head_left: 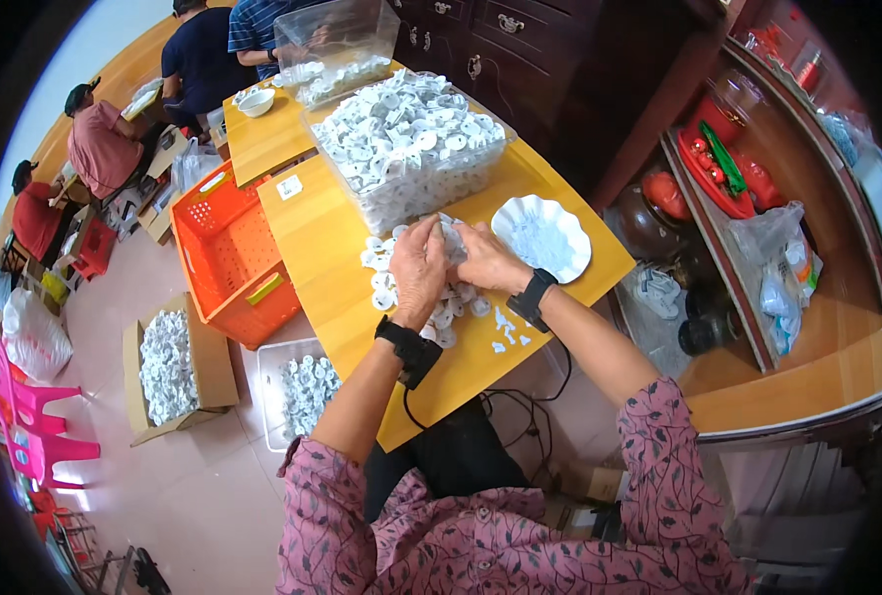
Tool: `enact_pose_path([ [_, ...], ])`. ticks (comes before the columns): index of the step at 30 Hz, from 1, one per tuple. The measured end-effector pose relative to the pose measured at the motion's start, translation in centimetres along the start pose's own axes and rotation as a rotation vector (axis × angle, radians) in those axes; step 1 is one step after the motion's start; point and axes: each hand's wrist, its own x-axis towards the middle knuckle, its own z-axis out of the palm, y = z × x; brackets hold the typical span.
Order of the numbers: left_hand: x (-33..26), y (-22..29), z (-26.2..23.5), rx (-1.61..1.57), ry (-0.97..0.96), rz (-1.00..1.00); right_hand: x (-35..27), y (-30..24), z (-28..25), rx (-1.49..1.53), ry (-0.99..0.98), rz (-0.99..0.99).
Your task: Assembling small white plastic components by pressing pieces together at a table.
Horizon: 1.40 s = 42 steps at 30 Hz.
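My left hand (419,270) and my right hand (489,260) meet over the wooden table (332,288), fingers closed round a small whitish plastic piece (451,238) between them. The fingers partly cover it, so its exact kind does not show. Under and beside my hands lies a loose heap of small round white plastic parts (384,297). Just beyond stands a clear plastic bin (411,208) piled high with similar parts. To the right of my right hand sits a white fluted bowl (505,223) holding pale small bits. Tiny white scraps (501,322) lie near my right wrist.
Left of the table stand an orange crate (252,307), a cardboard box (213,382) of white parts and a clear tub (272,397). Right is a wooden shelf (729,288) with jars and bags. Cables (532,405) hang below. Several people sit farther back, near pink stools (59,451).
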Motion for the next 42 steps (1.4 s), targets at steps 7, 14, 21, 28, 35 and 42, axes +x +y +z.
enact_pose_path([
  [7, 0.3, 0.4, -1.9, -0.142, -0.054, -0.17, 0.2, -0.1, -1.1, 0.117, -0.054, 0.041],
  [14, 0.3, -0.1, -4.2, -0.266, -0.085, -0.322, -0.8, -0.5, -1.2, 0.215, 0.024, 0.032],
  [21, -3.2, 4.4, -9.2, -0.637, -0.033, -0.438, -2.6, -0.2, -3.7, 0.38, 0.059, 0.083],
  [28, -9.6, 8.6, -16.2, -0.753, 0.021, -0.529, -8.7, -0.2, -5.6, 0.64, 0.132, 0.024],
  [35, -14.4, 8.3, -22.6, -0.944, 0.14, -0.654, -16.7, 4.4, -2.2, 0.601, 0.301, 0.178],
  [42, -15.6, 11.4, -27.6, -1.039, 0.126, -0.494, -21.4, 3.9, 1.4, 0.445, 0.378, 0.223],
])
